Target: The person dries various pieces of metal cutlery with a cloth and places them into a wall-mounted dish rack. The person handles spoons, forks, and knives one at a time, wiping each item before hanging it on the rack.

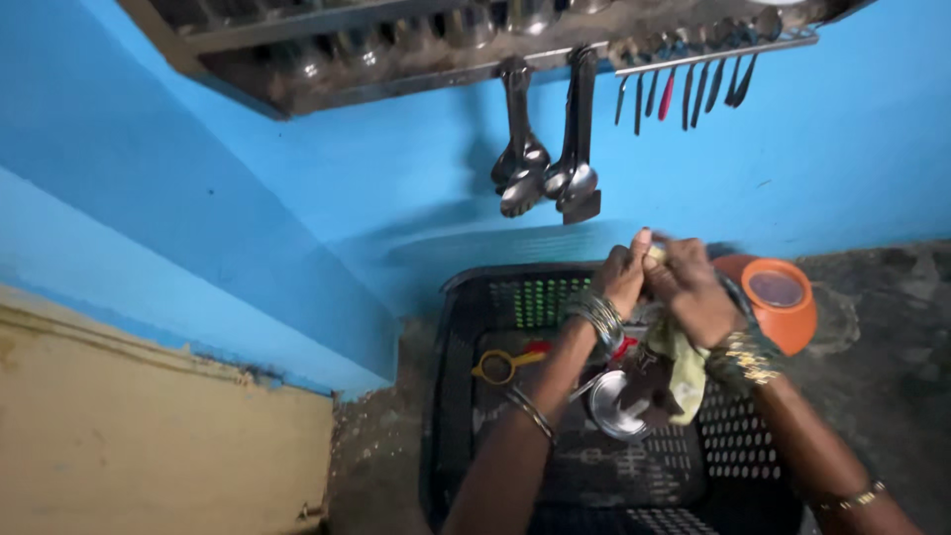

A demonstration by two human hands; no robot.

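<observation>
Both hands, left hand and right hand, wring a cloth over the black crate.

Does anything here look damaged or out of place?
Nothing spilled. The wall's blue paint is chipped along its lower edge, above the yellow panel. Both hands, left and right, meet over the black crate, a pale cloth hanging beneath them.

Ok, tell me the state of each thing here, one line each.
Left hand: raised, pinching a small pale item, too blurred to name.
Right hand: closed on the same item.
Cloth: hanging below the hands.
Crate: open, holding utensils.
Ladles: hanging.
Orange pot: upright.
</observation>
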